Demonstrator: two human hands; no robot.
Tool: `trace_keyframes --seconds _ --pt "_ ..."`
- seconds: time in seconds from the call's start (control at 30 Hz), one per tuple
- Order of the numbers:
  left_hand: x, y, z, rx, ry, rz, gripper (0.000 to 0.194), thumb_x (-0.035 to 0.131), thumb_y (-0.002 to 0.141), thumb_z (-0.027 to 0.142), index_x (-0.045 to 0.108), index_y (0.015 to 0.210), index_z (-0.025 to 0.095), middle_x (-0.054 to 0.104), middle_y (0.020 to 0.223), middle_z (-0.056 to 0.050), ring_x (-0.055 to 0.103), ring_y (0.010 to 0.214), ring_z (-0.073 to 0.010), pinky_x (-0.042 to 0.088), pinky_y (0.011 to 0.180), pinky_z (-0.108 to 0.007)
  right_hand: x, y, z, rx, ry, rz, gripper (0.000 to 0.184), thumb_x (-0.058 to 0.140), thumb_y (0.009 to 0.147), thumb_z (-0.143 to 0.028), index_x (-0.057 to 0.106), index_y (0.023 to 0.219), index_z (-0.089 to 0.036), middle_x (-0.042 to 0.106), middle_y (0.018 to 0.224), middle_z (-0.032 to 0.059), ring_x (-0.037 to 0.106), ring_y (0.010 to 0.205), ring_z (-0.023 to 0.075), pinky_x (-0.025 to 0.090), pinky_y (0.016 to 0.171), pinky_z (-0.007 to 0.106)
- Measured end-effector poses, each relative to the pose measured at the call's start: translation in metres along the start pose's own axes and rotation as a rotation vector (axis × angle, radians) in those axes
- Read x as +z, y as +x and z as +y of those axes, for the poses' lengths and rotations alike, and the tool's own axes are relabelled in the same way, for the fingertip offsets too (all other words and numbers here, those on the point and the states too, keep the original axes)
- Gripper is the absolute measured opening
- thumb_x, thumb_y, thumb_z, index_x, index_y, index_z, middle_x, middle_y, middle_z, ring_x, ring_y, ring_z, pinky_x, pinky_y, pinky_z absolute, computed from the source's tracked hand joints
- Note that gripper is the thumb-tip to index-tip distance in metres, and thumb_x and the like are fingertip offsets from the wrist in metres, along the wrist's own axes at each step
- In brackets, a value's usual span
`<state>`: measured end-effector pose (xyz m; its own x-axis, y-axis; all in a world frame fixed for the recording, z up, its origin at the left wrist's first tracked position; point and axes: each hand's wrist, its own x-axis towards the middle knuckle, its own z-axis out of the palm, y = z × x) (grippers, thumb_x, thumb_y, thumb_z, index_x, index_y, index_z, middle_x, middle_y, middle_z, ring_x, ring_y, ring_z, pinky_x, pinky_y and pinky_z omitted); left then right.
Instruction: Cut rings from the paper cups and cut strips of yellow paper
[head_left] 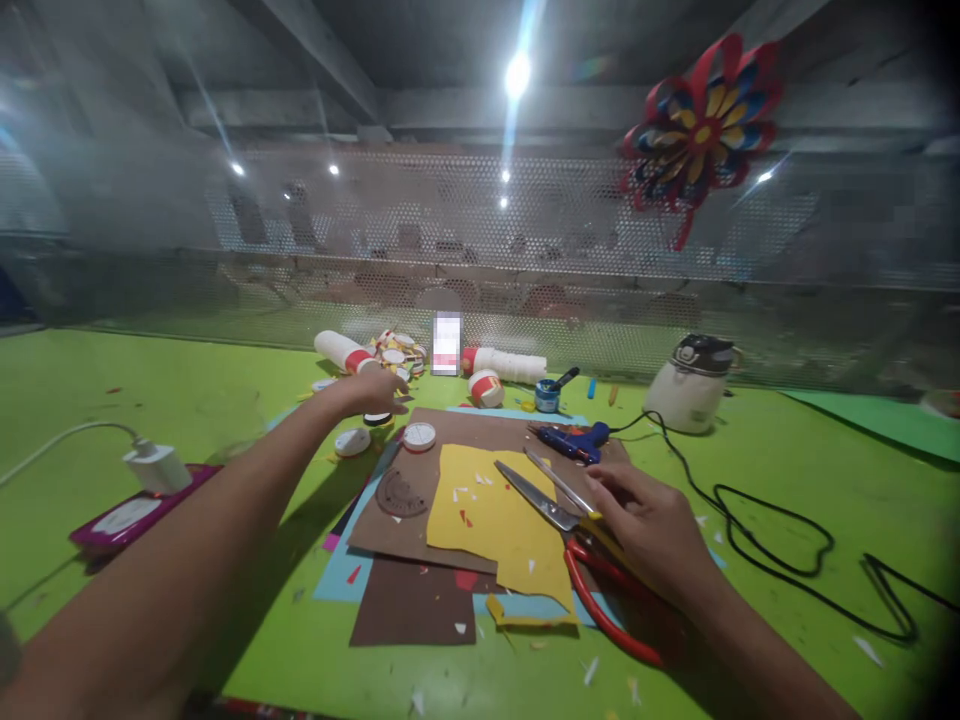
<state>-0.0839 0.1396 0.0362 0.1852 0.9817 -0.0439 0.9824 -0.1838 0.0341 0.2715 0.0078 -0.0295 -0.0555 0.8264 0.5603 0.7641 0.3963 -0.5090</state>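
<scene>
Holds the left hand [379,390] out over the far side of the bright green tabletop [787,470], wrist bent, with loosely curled fingers and a small gap beside the thumb. Has it just above a small flat disc with a dark rim [377,419], near a heap of white, red and yellow round pieces [399,352]. Cannot tell, through blur and fingers bent away from view, whether touching or pinching anything. Covers with the same hand part of a long white tube with a red band [336,347].

Bends the right hand [637,515] half closed over a slim silver tool with a yellow part [559,482], at the right side of an irregular yellow paper sheet [465,500]. Cannot see the palm or most fingertips, nor judge how firm a grip; cannot make out the kind of tool, with its rear end lost beneath the hand. Shows just beside it large metal scissors with red loop handles [555,511], blades over the yellow sheet, handles partly hidden by hand and shadow.

Shows under the yellow sheet a brown cardboard sheet [375,540], bearing a translucent half-round protractor [401,493] with unreadable markings. Blurs to pixels the screen of an upright phone [446,343]. Loses past the right edge the black cord [787,597] of a blue glue gun [574,441].
</scene>
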Motion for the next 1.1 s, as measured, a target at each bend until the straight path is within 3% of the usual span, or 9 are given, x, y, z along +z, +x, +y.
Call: trace_keyframes --seconds 0.13,0.27,0.4,0.5,0.6,0.73,0.8,0.93,1.1 --pt "0.015 -0.013 -0.013 -0.021 0.065 -0.151 0.034 0.055 0.088 0.032 0.054 0.118 0.017 0.057 0.119 -0.009 0.059 0.100 -0.0218 0.051 0.083 -0.043 0.000 -0.002 0.001 -0.012 -0.042 -0.059 0.033 0.047 0.084 -0.036 0.072 0.085 -0.015 0.076 0.087 0.0096 0.069 0.072 0.0211 0.054 0.066 0.031" --pt "0.034 -0.028 -0.027 -0.118 0.083 -0.220 0.034 0.055 0.088 0.032 0.054 0.118 0.017 0.057 0.119 -0.009 0.059 0.100 -0.0218 0.051 0.082 -0.042 -0.003 -0.004 -0.002 -0.032 -0.148 -0.166 0.035 0.043 0.087 -0.035 0.071 0.092 -0.016 0.074 0.093 0.0114 0.068 0.079 0.0245 0.053 0.070 0.036" --pt "0.044 -0.031 -0.034 -0.122 -0.010 -0.204 0.034 0.054 0.088 0.032 0.054 0.118 0.017 0.057 0.119 -0.009 0.059 0.099 -0.0214 0.051 0.082 -0.043 -0.013 -0.002 -0.004 -0.032 -0.301 -0.337 0.035 0.046 0.086 -0.037 0.069 0.108 -0.022 0.070 0.107 0.0149 0.067 0.087 0.0359 0.052 0.068 0.048" --pt "0.038 -0.036 -0.036 -0.077 -0.151 -0.133 0.033 0.057 0.086 0.033 0.057 0.114 0.016 0.060 0.115 -0.010 0.060 0.098 -0.0228 0.051 0.082 -0.041 -0.020 -0.003 -0.004 -0.039 -0.374 -0.458 0.038 0.052 0.082 -0.041 0.065 0.115 -0.028 0.063 0.121 0.0149 0.065 0.092 0.0400 0.051 0.067 0.051" --pt "0.026 -0.051 -0.031 0.005 -0.362 -0.046 0.044 0.064 0.078 0.038 0.060 0.116 0.017 0.065 0.107 -0.010 0.062 0.095 -0.0273 0.051 0.077 -0.036 -0.024 -0.004 -0.003 -0.048 -0.448 -0.556 0.039 0.049 0.084 -0.045 0.063 0.117 -0.028 0.058 0.126 0.0152 0.064 0.096 0.0378 0.051 0.072 0.049" --pt "0.016 -0.083 -0.012 0.163 -0.723 0.025 0.051 0.045 0.089 0.043 0.041 0.137 0.025 0.060 0.124 -0.010 0.063 0.099 -0.0216 0.053 0.077 -0.032 -0.024 -0.006 -0.006 -0.091 -0.456 -0.636 0.037 0.046 0.087 -0.044 0.063 0.114 -0.025 0.066 0.109 0.0148 0.064 0.093 0.0357 0.050 0.072 0.046" --pt "0.018 -0.097 0.000 0.229 -1.278 0.028 0.047 0.056 0.085 0.033 0.049 0.131 0.023 0.061 0.122 -0.012 0.063 0.101 -0.0238 0.053 0.082 -0.036 -0.023 -0.007 -0.006 -0.107 -0.443 -0.662 0.036 0.046 0.087 -0.041 0.063 0.114 -0.023 0.069 0.104 0.0143 0.064 0.092 0.0359 0.049 0.071 0.046" --pt "0.027 -0.114 0.025 0.316 -1.806 -0.113 0.039 0.056 0.085 0.019 0.056 0.123 0.022 0.066 0.115 -0.012 0.064 0.102 -0.0277 0.054 0.079 -0.035 -0.022 -0.008 -0.005 -0.114 -0.425 -0.664 0.044 0.048 0.085 -0.034 0.056 0.127 -0.024 0.067 0.115 0.0145 0.064 0.093 0.0337 0.049 0.071 0.043" --pt "0.030 -0.126 0.056 0.385 -2.031 -0.152 0.034 0.053 0.086 0.020 0.056 0.120 0.018 0.062 0.120 -0.015 0.063 0.105 -0.0325 0.056 0.075 -0.032 -0.020 -0.009 -0.004 -0.123 -0.394 -0.632 0.043 0.052 0.082 -0.030 0.059 0.124 -0.024 0.069 0.112 0.0140 0.066 0.091 0.0316 0.049 0.070 0.038"
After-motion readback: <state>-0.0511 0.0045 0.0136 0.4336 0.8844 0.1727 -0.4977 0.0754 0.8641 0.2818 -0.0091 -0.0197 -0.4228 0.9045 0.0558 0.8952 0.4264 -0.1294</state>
